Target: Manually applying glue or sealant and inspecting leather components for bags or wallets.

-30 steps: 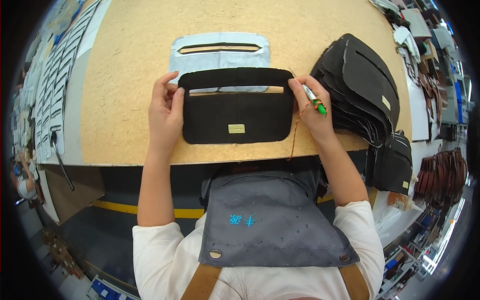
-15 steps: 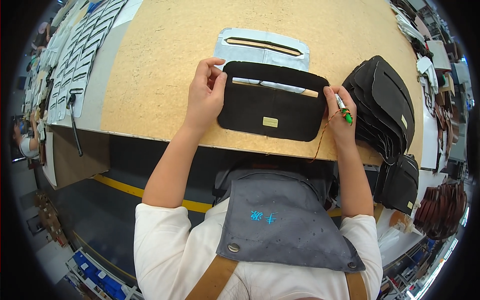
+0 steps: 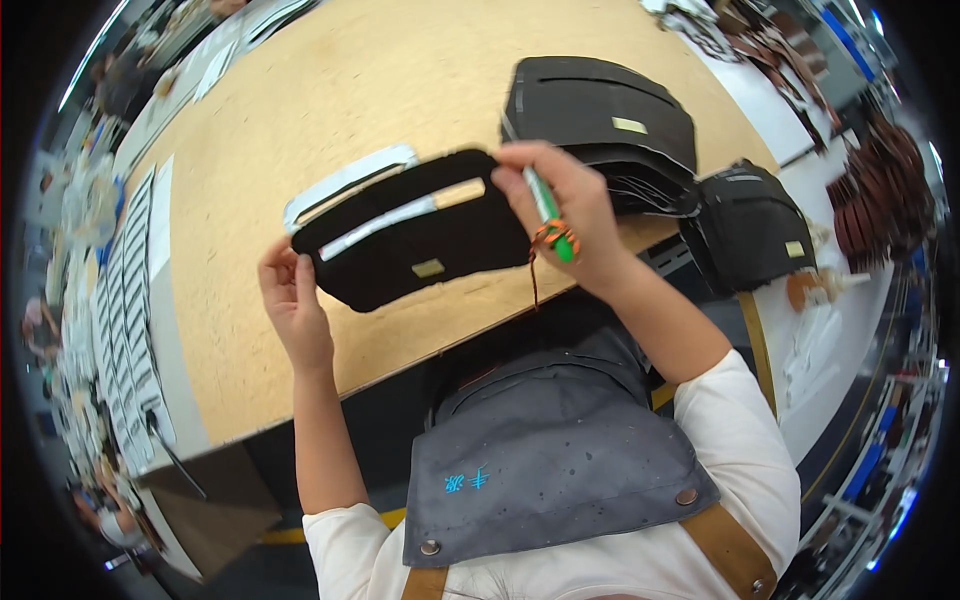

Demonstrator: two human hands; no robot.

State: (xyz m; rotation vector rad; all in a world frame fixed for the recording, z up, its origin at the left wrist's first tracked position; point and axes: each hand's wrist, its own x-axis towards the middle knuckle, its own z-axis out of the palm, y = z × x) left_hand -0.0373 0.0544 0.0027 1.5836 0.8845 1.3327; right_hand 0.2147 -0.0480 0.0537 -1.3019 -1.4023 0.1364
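Note:
My left hand [image 3: 298,302] pinches the left edge of a black fabric panel [image 3: 385,275] with a long slot and a small gold label. My right hand [image 3: 566,205] grips the panel's upper right corner and also holds a white-and-green pen [image 3: 540,190] wrapped with an orange-and-black cord, which dangles below it. The panel is lifted at an angle over a pale slotted template [image 3: 352,172] on the tan worktable [image 3: 230,280], hiding most of it. Stacks of similar black pieces [image 3: 608,100] lie beyond my right hand, with a second pile [image 3: 750,225] at the table's right edge.
Strips of pale pieces [image 3: 122,300] run along the left side beside a black rod-like tool [image 3: 175,455]. At the right are bundled brown strips [image 3: 865,195] and an amber bottle [image 3: 808,290] on a white surface. Other people [image 3: 110,510] work at the far left.
My view has swung round. The black panel is now raised and tilted, its right end higher and farther forward with my right hand, its left end held lower in my left hand.

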